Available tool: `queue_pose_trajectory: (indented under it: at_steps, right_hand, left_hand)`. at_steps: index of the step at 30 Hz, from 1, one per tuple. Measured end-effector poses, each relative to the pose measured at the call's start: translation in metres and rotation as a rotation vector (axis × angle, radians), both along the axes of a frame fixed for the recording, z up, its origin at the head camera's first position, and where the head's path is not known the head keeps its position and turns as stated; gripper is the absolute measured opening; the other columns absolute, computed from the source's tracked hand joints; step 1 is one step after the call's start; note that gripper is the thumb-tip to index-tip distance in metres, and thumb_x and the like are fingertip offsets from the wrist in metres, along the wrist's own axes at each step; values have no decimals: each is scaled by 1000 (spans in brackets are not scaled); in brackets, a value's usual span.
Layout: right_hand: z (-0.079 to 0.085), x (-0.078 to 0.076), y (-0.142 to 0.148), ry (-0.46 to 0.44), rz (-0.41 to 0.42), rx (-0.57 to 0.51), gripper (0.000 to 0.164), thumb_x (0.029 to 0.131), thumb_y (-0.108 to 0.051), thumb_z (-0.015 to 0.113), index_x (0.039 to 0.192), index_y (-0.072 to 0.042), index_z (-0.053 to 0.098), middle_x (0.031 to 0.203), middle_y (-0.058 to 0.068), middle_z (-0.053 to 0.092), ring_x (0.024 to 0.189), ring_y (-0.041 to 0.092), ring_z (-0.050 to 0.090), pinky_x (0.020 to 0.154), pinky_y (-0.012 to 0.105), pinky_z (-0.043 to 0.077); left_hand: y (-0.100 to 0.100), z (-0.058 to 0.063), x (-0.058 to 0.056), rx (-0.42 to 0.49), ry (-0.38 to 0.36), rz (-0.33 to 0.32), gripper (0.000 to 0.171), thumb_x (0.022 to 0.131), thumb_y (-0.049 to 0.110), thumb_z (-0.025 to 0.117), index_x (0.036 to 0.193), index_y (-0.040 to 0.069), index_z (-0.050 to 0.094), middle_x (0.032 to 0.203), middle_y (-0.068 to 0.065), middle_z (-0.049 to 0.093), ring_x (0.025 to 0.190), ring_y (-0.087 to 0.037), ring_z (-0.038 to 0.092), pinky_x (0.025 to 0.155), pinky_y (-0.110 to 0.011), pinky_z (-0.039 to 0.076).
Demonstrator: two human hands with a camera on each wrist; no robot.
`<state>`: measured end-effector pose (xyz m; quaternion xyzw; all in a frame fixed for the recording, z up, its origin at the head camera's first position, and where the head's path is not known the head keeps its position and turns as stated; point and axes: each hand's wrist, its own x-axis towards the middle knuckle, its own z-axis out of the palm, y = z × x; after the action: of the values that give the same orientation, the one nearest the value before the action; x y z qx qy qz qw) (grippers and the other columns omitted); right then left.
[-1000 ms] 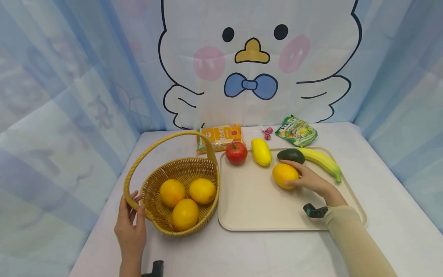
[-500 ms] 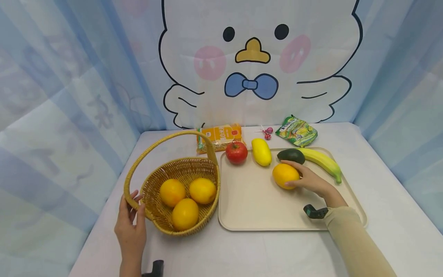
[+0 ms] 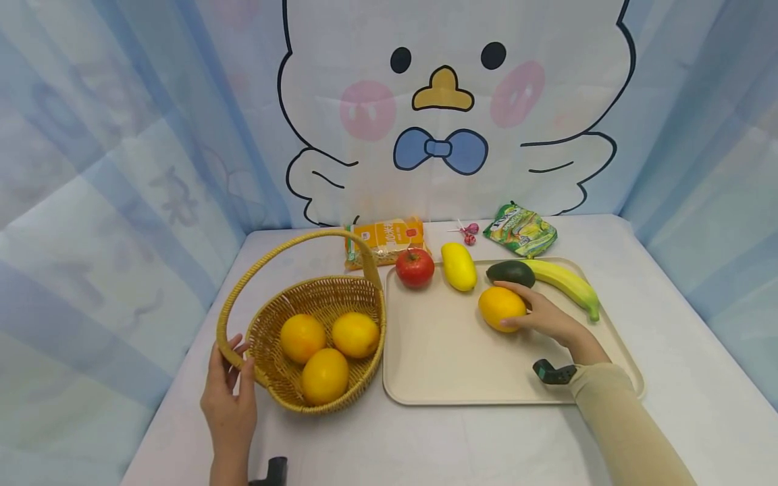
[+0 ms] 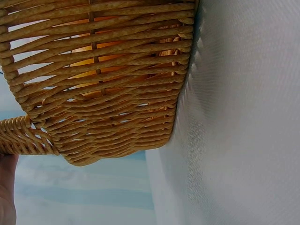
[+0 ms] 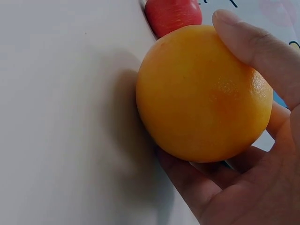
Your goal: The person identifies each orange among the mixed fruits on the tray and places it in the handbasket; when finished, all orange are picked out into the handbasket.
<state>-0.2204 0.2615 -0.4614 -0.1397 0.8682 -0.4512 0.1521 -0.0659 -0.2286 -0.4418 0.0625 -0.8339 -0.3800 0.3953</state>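
Note:
My right hand (image 3: 543,316) grips an orange (image 3: 501,309) on the beige tray (image 3: 437,378). In the right wrist view the thumb lies over the orange (image 5: 201,93) and the other fingers curl beneath it. With its fingers round the lower left end of the handle (image 3: 226,317), my left hand (image 3: 229,401) holds the wicker basket (image 3: 273,398). Inside lie three more oranges (image 3: 325,376). The left wrist view shows the basket's woven side (image 4: 108,93) close up, with only a bit of the hand (image 4: 7,192) at the edge.
A dark green avocado (image 3: 512,273), a banana (image 3: 565,285), a yellow mango (image 3: 458,267) and a red apple (image 3: 415,268) line the tray's back side. Behind them are an orange-and-clear packet (image 3: 385,241), lollipops (image 3: 469,233) and a green snack bag (image 3: 521,231). A curtain hangs behind the table.

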Motion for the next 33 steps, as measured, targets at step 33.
queue_pose_trajectory:
  at_steps: [33]
  right_hand:
    - [65, 0, -10, 108, -15, 33, 79, 82, -39, 71, 147, -33, 28, 150, 17, 32, 120, 35, 42, 102, 60, 39]
  left_hand:
    - [-1, -2, 1, -1, 22, -13, 56, 90, 2, 59, 143, 11, 40, 125, -16, 60, 112, 18, 46, 92, 2, 38]
